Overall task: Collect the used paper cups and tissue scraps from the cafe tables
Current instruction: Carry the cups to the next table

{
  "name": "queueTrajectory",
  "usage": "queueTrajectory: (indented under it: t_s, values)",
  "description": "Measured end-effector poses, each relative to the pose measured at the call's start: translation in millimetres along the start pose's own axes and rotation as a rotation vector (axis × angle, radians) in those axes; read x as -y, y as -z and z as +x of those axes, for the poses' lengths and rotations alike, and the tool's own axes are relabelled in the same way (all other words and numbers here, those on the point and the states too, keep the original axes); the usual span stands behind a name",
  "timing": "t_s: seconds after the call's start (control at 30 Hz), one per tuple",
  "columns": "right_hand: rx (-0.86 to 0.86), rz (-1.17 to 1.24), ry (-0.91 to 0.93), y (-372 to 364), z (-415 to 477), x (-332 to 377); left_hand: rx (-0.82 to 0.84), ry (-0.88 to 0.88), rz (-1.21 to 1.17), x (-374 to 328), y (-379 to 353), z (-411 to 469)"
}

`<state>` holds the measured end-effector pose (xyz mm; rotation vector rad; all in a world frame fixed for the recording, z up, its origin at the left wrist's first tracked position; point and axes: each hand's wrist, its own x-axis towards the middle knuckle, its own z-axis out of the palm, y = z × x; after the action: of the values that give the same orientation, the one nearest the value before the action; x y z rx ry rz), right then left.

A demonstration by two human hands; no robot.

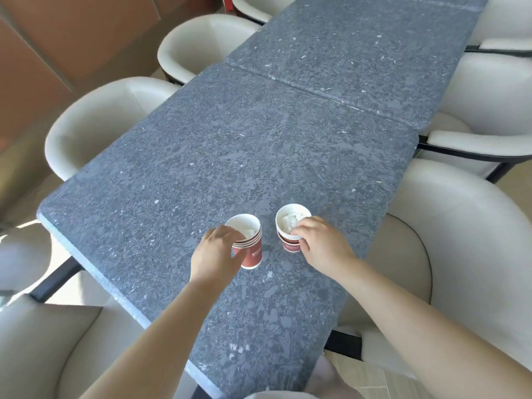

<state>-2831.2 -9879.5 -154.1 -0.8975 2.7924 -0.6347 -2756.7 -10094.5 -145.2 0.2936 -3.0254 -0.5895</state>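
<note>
The left grip (214, 254) is wrapped round the left stack (254, 253) of red cups, curled about its upper rims. The stack leans away from the palm, toward the right grip (319, 243); whether its base rests on the bench (230, 139) or hangs just over it I cannot tell. The right grip pinches the near rim of the right stack (290, 246), with its digits hooked over the lip and the thumb down the outer wall. This stack stands upright on the bench, just ahead of the knuckles. Crumpled tissue (290, 223) sits in its top cup, right under that grip, and a smaller wad (250, 232) shows in the left stack too.

The step in hand looks like merging the two stacks. To do it well, hold by the wall rather than the lip, so the mouth is free. Press the tissue down first, or it will jam the nesting. Lift straight and level — loose scraps spill easily.
</note>
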Motion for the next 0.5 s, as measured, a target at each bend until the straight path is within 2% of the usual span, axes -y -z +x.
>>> queueTrajectory:
  t_s: [0.1,0.23,0.37,0.5]
  values:
    - [0.102,0.020,0.015,-8,4,-5,0.033,0.033,0.027,-4,1,-2]
    - [0.139,0.018,0.024,-12,9,-10,0.042,0.059,0.047,-14,3,-1]
    - [0.094,0.026,0.007,-11,15,-13,0.070,0.051,0.077,-24,1,2]
    - [-0.011,0.023,-0.004,-2,10,-11,0.036,-0.053,0.114,-29,1,3]
